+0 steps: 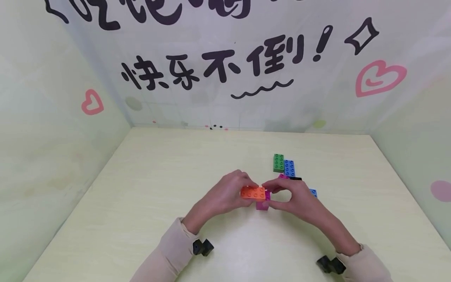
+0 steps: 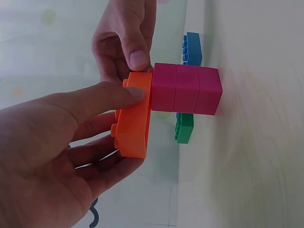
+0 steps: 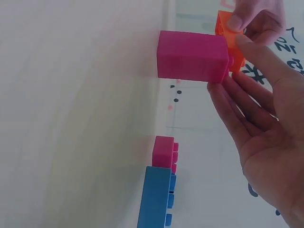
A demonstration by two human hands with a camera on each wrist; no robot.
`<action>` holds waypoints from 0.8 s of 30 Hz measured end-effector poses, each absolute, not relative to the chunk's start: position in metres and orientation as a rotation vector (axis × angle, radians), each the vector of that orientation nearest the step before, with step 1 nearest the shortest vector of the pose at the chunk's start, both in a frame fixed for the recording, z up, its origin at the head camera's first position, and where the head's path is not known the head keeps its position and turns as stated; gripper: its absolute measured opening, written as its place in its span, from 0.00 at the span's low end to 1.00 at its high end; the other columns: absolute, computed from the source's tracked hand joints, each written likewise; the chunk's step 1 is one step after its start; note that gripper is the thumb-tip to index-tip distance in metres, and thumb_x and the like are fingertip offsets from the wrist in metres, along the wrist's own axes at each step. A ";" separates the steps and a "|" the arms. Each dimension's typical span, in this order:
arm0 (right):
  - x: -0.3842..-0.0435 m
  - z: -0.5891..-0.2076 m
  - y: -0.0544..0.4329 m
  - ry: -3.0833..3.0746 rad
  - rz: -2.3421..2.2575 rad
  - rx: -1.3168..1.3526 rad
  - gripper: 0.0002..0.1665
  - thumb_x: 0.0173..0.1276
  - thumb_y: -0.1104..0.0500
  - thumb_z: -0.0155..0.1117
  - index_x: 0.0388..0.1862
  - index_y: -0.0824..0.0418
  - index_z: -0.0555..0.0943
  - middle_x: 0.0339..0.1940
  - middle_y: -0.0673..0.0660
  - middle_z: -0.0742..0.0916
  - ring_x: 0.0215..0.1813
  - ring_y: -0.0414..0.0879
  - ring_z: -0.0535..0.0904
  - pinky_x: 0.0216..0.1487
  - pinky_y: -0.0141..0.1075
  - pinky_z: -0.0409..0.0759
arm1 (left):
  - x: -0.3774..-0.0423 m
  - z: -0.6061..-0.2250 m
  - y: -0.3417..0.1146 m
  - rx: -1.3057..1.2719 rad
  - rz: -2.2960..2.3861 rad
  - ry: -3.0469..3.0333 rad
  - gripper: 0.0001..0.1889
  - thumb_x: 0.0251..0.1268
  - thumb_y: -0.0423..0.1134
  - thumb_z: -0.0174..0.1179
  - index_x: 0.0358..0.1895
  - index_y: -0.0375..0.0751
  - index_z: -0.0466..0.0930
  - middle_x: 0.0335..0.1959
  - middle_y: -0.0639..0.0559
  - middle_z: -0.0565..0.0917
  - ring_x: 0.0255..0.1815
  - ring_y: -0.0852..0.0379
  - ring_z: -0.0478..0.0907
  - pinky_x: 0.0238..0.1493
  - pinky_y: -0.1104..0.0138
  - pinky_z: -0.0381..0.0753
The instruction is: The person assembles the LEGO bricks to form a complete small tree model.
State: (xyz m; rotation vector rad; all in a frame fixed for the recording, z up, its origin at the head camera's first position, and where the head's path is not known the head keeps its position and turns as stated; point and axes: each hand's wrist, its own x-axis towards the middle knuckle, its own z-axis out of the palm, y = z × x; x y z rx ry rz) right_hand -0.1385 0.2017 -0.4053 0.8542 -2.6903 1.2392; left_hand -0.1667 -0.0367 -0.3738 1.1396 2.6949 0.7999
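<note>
My left hand [image 1: 229, 194] grips an orange studded toy brick [image 1: 253, 193], its thumb on the near side and fingers behind and below. The brick lies across the studded top of an upright stack of magenta bricks [image 2: 187, 89], overhanging it to the left. My right hand [image 1: 299, 199] curves around the stack's top from the right, thumb in front and fingers on the far side. In the right wrist view, that thumb tip overlaps the orange brick and the other fingertips sit at the upper edge of the magenta stack [image 3: 192, 56].
Behind the hands lie a green brick [image 1: 278, 163], a blue brick [image 1: 289, 168], a pink brick [image 3: 163, 152] and a black piece [image 1: 295, 178]. Another blue brick [image 1: 313, 192] shows partly behind the right hand. Printed walls enclose the pale table [image 1: 169, 164] at the back and sides.
</note>
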 end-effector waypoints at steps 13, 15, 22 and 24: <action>-0.140 -0.404 0.203 -2.642 1.289 0.878 0.23 0.53 0.63 0.79 0.49 0.54 0.84 0.42 0.43 0.86 0.43 0.48 0.84 0.44 0.48 0.83 | -0.168 -0.377 -0.036 1.123 0.835 2.697 0.19 0.51 0.38 0.76 0.49 0.42 0.87 0.41 0.56 0.82 0.44 0.61 0.73 0.41 0.74 0.74; -0.140 -0.404 0.203 -2.641 1.277 0.881 0.23 0.53 0.63 0.79 0.49 0.54 0.84 0.42 0.44 0.86 0.43 0.48 0.84 0.43 0.48 0.83 | -0.167 -0.377 -0.036 1.125 0.836 2.700 0.19 0.52 0.38 0.76 0.49 0.42 0.87 0.41 0.56 0.82 0.44 0.61 0.73 0.41 0.74 0.74; -0.139 -0.404 0.202 -2.673 1.266 0.856 0.25 0.52 0.63 0.80 0.50 0.53 0.83 0.43 0.43 0.85 0.45 0.47 0.84 0.44 0.47 0.83 | -0.166 -0.382 -0.032 1.076 0.873 2.686 0.21 0.52 0.45 0.76 0.50 0.45 0.84 0.42 0.58 0.80 0.45 0.62 0.70 0.41 0.73 0.73; -0.140 -0.405 0.202 -2.675 1.273 0.871 0.25 0.52 0.63 0.80 0.50 0.53 0.83 0.44 0.43 0.85 0.45 0.46 0.84 0.45 0.47 0.82 | -0.166 -0.385 -0.030 1.063 0.895 2.683 0.22 0.52 0.48 0.75 0.50 0.46 0.84 0.42 0.59 0.80 0.44 0.62 0.71 0.41 0.72 0.73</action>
